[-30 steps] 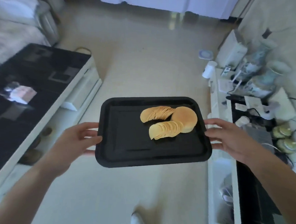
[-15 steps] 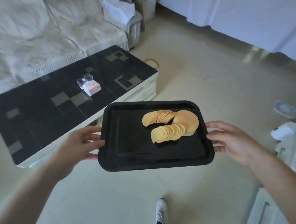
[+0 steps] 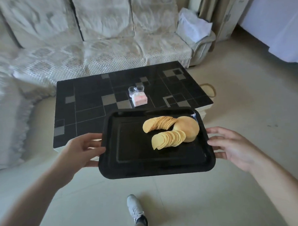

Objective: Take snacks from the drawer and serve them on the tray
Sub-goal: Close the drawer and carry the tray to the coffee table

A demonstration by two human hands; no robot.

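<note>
The left hand gripped the left rim of a glossy black rectangular tray, held level above the tiled floor. Two fanned rows of thin round crisps leaned against one domed bun on its right half. The right hand clasped the right rim.

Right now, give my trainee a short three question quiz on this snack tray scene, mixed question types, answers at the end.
1. True or false: the black tray rests on the coffee table.
2. Which half of the tray holds the chips? A) left B) right C) both evenly
3. Fill in: on the table, two clear glasses stand behind a pink and white ____.

Key
1. False: the left hand and right hand hold it by its short edges, above the floor.
2. B
3. Box
</note>
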